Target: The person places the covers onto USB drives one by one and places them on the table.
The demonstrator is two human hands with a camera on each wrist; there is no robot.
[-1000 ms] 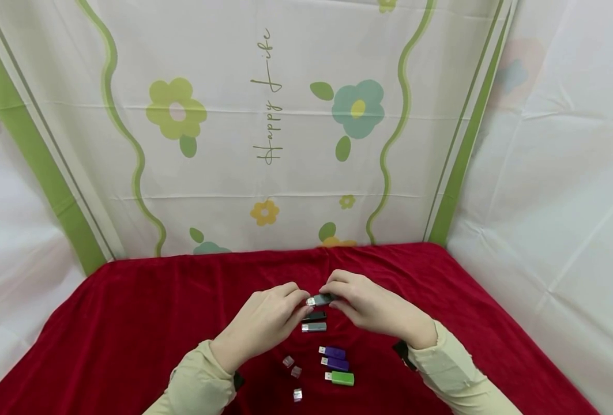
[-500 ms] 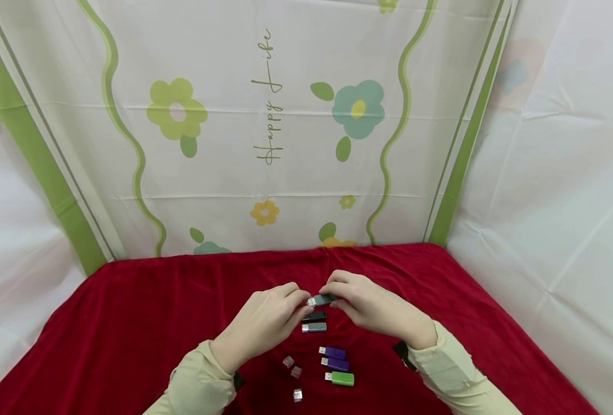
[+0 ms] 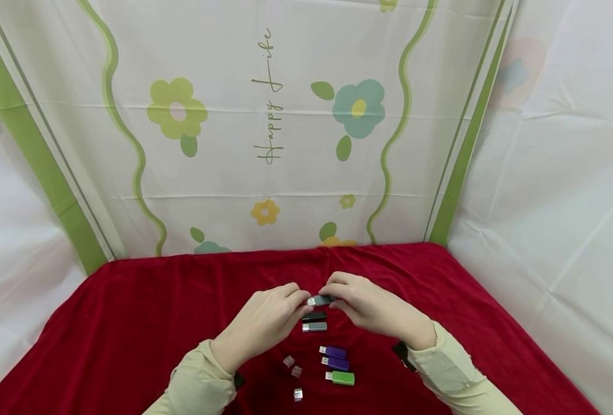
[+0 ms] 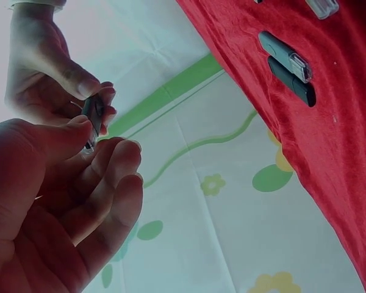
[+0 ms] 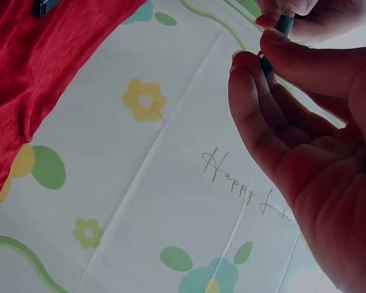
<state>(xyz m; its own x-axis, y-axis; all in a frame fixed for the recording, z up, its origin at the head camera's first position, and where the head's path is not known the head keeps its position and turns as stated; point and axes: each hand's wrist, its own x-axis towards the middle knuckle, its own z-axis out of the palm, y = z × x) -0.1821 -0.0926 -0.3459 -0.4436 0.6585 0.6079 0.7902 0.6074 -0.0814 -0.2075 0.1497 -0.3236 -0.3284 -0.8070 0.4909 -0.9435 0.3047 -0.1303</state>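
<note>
Above the red-draped counter (image 3: 145, 323), a dark USB stick (image 3: 324, 300) spans both hands: the left hand (image 3: 267, 314) pinches its plug end, the right hand (image 3: 373, 302) its body. Below lie a black stick (image 3: 315, 316) beside a grey stick (image 3: 316, 327); nearer the person, purple sticks (image 3: 335, 363), a green stick (image 3: 343, 378) and clear caps (image 3: 298, 395).

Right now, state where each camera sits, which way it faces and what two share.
Head: on the head, facing forward and down over the red cloth to the flowered backdrop; left hand, right hand and sleeves show.
Left wrist: worn there, facing the held gray USB stick across the left hand; both hands show, left nearer.
Right wrist: worn there, facing the backdrop's "Happy Life" lettering past the right hand; both hands show, right nearer.
Shared: head and right wrist both show the lettering.
</note>
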